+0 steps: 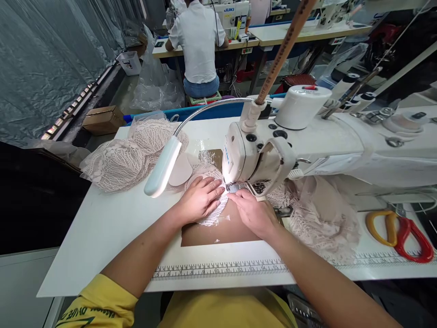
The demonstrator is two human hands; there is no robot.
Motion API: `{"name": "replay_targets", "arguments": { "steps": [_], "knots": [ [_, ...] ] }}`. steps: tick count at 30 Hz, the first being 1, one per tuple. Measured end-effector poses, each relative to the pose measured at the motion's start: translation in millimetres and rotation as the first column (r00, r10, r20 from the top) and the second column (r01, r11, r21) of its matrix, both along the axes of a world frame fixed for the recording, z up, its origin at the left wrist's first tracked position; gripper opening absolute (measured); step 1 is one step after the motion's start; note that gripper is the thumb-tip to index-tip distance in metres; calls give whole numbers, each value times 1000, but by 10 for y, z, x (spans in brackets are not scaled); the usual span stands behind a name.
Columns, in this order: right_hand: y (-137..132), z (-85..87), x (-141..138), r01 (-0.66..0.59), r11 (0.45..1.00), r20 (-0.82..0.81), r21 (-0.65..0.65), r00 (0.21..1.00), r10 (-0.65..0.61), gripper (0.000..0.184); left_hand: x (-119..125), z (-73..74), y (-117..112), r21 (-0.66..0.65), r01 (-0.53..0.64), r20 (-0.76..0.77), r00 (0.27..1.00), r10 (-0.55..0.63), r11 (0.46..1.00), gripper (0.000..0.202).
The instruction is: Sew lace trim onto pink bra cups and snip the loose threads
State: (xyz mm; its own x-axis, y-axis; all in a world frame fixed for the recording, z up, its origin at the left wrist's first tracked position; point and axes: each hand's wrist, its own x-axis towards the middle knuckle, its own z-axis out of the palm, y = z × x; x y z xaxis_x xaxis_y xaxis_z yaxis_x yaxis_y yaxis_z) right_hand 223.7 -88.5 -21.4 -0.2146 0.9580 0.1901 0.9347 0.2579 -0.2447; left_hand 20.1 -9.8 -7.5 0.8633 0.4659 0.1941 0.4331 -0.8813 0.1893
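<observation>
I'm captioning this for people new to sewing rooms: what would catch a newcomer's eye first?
Probably the big white sewing machine, reaching in from the right, with the left hand flat on pale lace and the right hand close by its needle end. Next, the yellow-and-red scissors at far right and the lace heap at the back left.

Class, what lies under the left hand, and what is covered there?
Under the left hand is pale lace, lying partly over a brown surface. The lace directly beneath the hand is covered and cannot be seen.
</observation>
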Motion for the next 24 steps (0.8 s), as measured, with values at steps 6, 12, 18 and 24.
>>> {"name": "replay_targets", "arguments": {
  "steps": [6, 12, 18, 24],
  "knots": [
    [-22, 51, 10, 1, 1000, -73, 28, 997, 1, 40, -82, 60, -53, -72, 53, 10, 999, -53, 996, 47],
    [-53, 82, 14, -8, 999, -66, 36, 998, 10, 42, -125, 99, -74, -123, 96, 132, 988, -79, 988, 45],
    [-62, 47, -2, -48, 998, -5, 46, 999, 49, 42, -73, 60, -68, -30, 123, 85, 989, -120, 992, 34],
    [-69, 67, -61, -44, 996, 110, 79, 993, 36, 40, -36, 3, -6, 42, 237, -31, 971, -235, 971, 36]
  ]
}}
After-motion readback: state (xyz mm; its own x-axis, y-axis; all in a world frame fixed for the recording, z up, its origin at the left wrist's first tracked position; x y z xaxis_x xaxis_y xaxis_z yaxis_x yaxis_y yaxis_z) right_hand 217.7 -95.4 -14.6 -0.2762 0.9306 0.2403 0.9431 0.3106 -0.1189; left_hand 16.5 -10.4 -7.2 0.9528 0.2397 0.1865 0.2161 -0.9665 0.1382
